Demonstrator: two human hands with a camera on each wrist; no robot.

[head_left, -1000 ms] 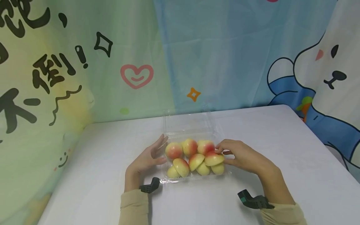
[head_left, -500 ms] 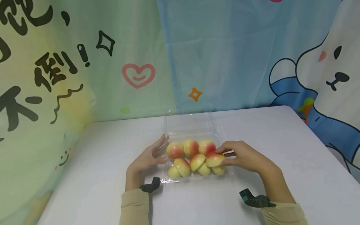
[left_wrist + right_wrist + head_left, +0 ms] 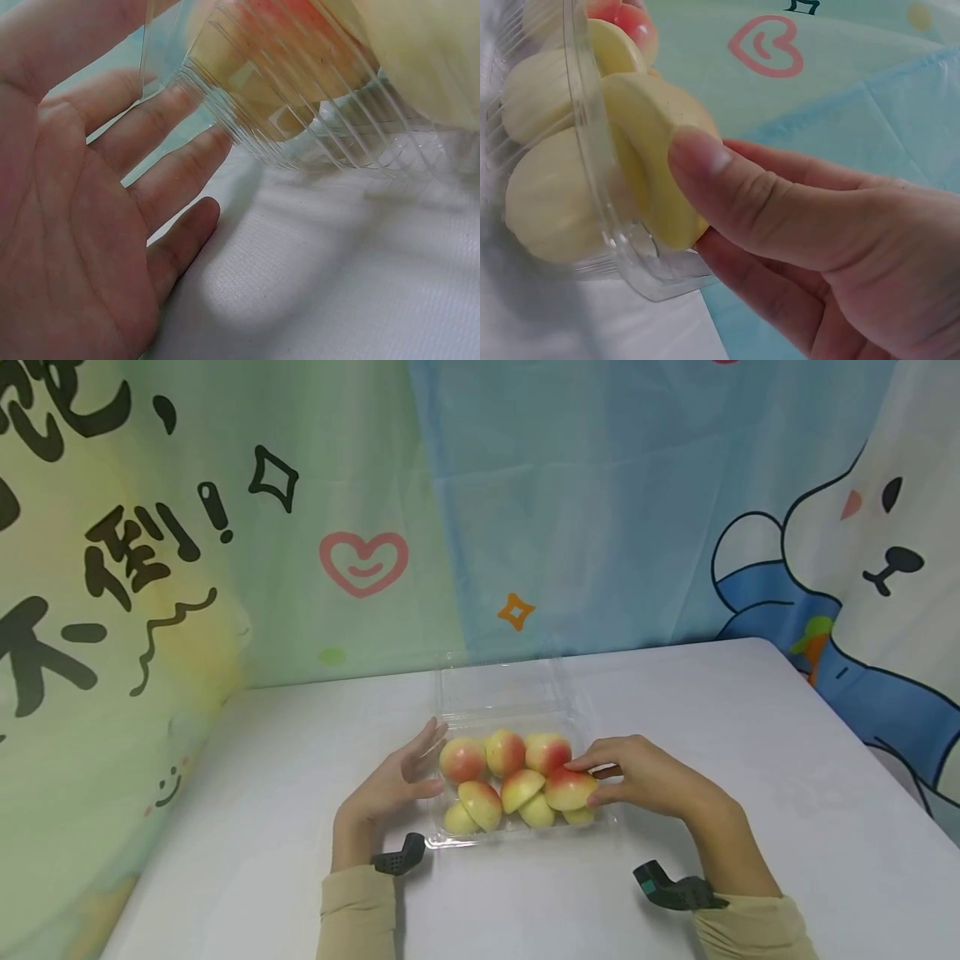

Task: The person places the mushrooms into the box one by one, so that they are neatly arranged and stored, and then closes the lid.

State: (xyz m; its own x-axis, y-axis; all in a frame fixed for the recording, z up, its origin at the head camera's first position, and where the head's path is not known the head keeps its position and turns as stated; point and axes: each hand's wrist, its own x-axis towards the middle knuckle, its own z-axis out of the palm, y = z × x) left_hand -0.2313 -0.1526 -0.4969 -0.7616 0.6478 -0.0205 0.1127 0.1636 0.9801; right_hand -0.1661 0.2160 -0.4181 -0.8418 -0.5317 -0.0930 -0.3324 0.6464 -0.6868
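A clear plastic clamshell box (image 3: pixel 517 835) holds several yellow, red-blushed peach-like pieces, some round and some cut as halves. At its right end my right hand (image 3: pixel 652 772) pinches a yellow-and-red peach half (image 3: pixel 568 790), fingers over the top and thumb on the near side. In the right wrist view the thumb presses this peach half (image 3: pixel 656 150), which leans out over the box rim (image 3: pixel 592 150). Pale rounded pieces (image 3: pixel 551 202) show through the wall below it. My left hand (image 3: pixel 390 781) is at the left end, fingers spread, with fingertips at the ribbed wall (image 3: pixel 225 112).
The box's clear lid (image 3: pixel 502 685) stands open toward the back of the white table (image 3: pixel 300 735). Behind the table hangs a printed curtain (image 3: pixel 585 510). Dark wrist cameras (image 3: pixel 678 892) sit on both wrists.
My right hand has shifted slightly left, and the peach half it pinches has tipped, covering more of the pale piece beneath. My left hand stays where it was.
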